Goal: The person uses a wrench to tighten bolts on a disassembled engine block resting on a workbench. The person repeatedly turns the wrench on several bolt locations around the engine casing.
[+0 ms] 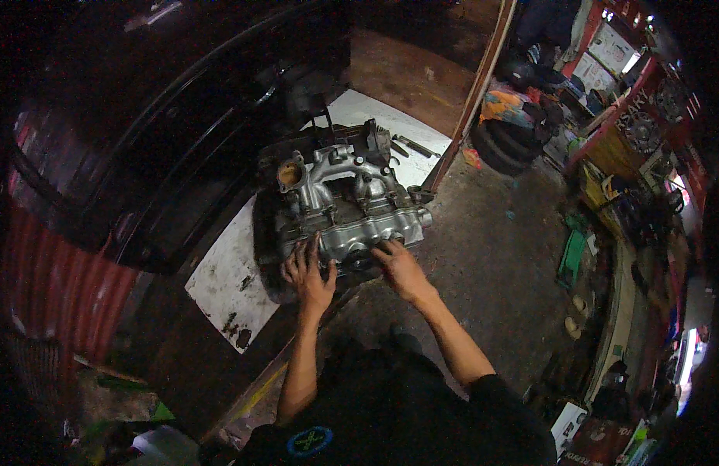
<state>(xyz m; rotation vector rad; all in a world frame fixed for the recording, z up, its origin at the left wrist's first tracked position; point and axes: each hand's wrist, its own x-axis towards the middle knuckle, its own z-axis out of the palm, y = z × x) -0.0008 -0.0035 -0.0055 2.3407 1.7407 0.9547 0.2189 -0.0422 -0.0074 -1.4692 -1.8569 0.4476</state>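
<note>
A silver metal engine part with a ribbed, rounded near side lies in front of me, joined to a silver branched intake manifold. One round flange of the manifold has a brownish opening. My left hand rests on the near left edge of the part, its fingers spread and the thumb apart. At the near right edge, my right hand bends its fingers over the metal with the tips close together. Whatever lies under those fingertips is hidden. Both hands touch the same engine part, and dark grime marks the fingers.
A stained white sheet lies under the engine parts. Beyond them are several hand tools. A dark vehicle panel curves along the left. Stacked tyres stand at the far right, and a green object lies on the floor.
</note>
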